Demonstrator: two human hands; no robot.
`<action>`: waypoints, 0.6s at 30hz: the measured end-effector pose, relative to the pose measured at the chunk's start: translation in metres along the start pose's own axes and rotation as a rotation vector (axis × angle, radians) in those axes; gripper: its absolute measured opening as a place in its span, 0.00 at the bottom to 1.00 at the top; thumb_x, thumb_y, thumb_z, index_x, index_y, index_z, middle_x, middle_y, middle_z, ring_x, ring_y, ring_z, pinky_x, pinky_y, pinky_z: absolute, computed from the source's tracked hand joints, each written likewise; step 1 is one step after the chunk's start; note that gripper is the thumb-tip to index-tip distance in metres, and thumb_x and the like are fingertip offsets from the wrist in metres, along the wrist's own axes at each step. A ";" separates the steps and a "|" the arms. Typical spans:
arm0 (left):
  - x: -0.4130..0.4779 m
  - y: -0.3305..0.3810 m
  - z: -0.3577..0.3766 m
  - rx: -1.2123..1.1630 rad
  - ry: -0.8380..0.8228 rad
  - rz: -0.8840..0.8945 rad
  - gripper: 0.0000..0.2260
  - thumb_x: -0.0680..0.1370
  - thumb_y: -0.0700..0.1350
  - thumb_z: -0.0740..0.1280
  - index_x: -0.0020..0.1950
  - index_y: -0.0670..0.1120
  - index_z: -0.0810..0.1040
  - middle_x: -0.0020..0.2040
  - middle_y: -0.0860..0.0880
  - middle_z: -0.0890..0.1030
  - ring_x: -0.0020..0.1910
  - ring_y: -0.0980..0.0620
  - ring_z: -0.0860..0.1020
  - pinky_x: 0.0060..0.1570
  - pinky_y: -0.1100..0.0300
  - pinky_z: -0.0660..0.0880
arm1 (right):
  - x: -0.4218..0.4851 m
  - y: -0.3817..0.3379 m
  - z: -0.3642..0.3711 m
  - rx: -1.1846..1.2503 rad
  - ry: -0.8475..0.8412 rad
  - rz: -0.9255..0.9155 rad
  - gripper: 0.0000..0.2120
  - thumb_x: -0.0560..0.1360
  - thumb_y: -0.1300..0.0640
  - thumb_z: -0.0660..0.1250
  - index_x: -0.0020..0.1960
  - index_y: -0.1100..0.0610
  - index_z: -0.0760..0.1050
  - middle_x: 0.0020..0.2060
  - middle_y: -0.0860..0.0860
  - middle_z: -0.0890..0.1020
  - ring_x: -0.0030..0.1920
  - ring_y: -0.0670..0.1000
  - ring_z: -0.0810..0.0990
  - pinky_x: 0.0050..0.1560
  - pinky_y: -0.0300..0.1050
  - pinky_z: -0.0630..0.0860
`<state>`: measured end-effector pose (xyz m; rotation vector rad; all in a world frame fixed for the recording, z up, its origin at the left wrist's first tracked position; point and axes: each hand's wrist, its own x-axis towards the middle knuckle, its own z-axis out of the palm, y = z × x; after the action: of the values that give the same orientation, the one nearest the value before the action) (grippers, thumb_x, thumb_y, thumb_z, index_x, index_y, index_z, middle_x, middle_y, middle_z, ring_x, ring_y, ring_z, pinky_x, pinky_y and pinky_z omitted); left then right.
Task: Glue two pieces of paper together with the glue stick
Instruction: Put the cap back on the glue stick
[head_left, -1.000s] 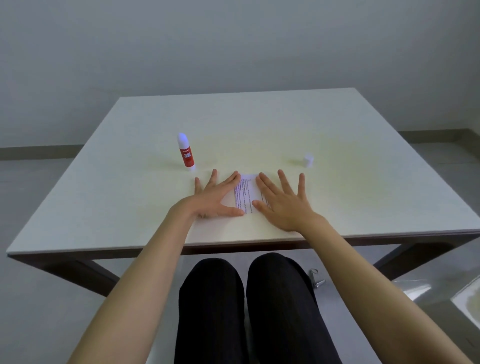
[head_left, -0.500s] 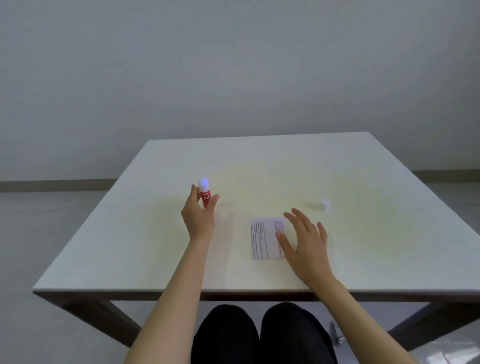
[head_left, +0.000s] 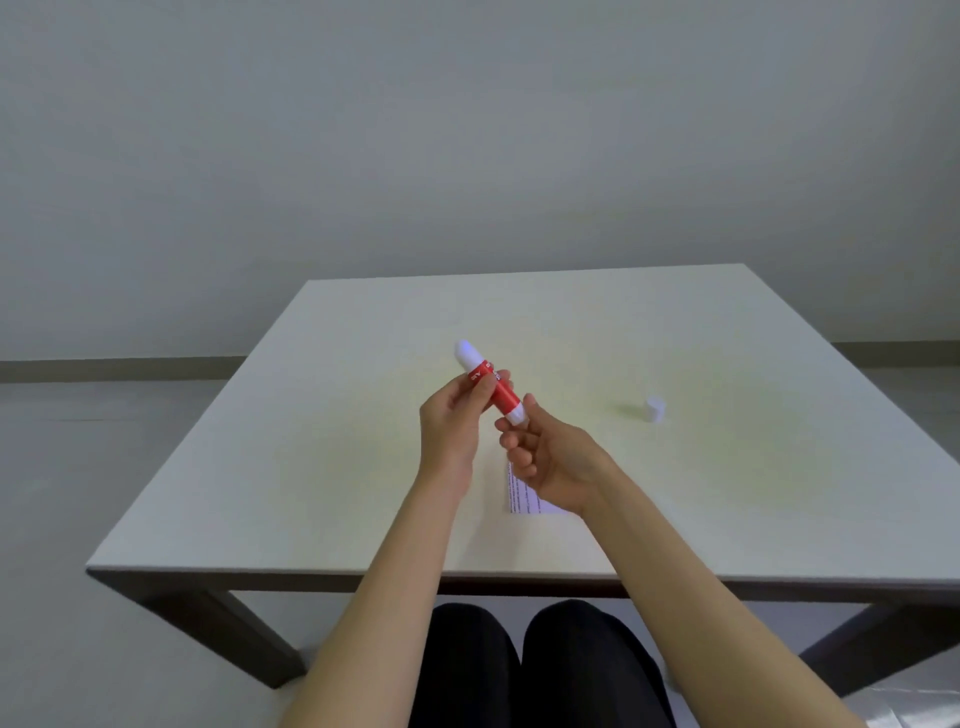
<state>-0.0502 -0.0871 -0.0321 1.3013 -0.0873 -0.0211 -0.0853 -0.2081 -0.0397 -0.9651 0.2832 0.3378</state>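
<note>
A red and white glue stick (head_left: 493, 387) is held tilted above the table, its bare white tip pointing up and to the left. My left hand (head_left: 454, 423) grips its red middle. My right hand (head_left: 550, 460) pinches its white lower end with thumb and fingertips. The printed paper (head_left: 522, 499) lies flat on the table under my right hand, which hides most of it. A small white cap (head_left: 655, 407) stands on the table to the right, away from both hands.
The white table (head_left: 322, 467) has its near edge just above my knees. Dark table legs show under the front corners. A grey wall and floor lie behind.
Both hands have left the paper. My left hand picked the glue stick up off the table and tilted it, and my right hand rose to take its lower end.
</note>
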 end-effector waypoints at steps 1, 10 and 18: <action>-0.001 0.001 0.000 -0.009 -0.006 -0.001 0.04 0.76 0.41 0.67 0.45 0.44 0.82 0.44 0.49 0.86 0.48 0.51 0.84 0.56 0.57 0.76 | -0.001 0.000 0.000 0.028 -0.015 -0.038 0.17 0.79 0.49 0.60 0.43 0.62 0.76 0.28 0.51 0.78 0.23 0.46 0.74 0.23 0.35 0.71; -0.014 0.008 0.013 -0.003 0.000 0.013 0.07 0.75 0.41 0.69 0.39 0.49 0.85 0.42 0.50 0.87 0.48 0.50 0.84 0.55 0.57 0.76 | -0.008 0.030 -0.006 -0.941 0.478 -0.952 0.11 0.72 0.60 0.70 0.48 0.55 0.69 0.37 0.47 0.78 0.33 0.48 0.76 0.35 0.41 0.75; -0.016 0.010 0.014 0.035 -0.014 0.003 0.06 0.74 0.41 0.69 0.41 0.49 0.84 0.42 0.50 0.87 0.47 0.50 0.84 0.50 0.58 0.77 | -0.013 0.019 -0.003 -0.174 0.148 -0.580 0.05 0.77 0.61 0.63 0.44 0.61 0.74 0.35 0.55 0.81 0.32 0.50 0.82 0.36 0.38 0.79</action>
<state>-0.0680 -0.0963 -0.0194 1.3359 -0.1013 -0.0264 -0.1051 -0.2029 -0.0512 -1.1981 0.0987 -0.2443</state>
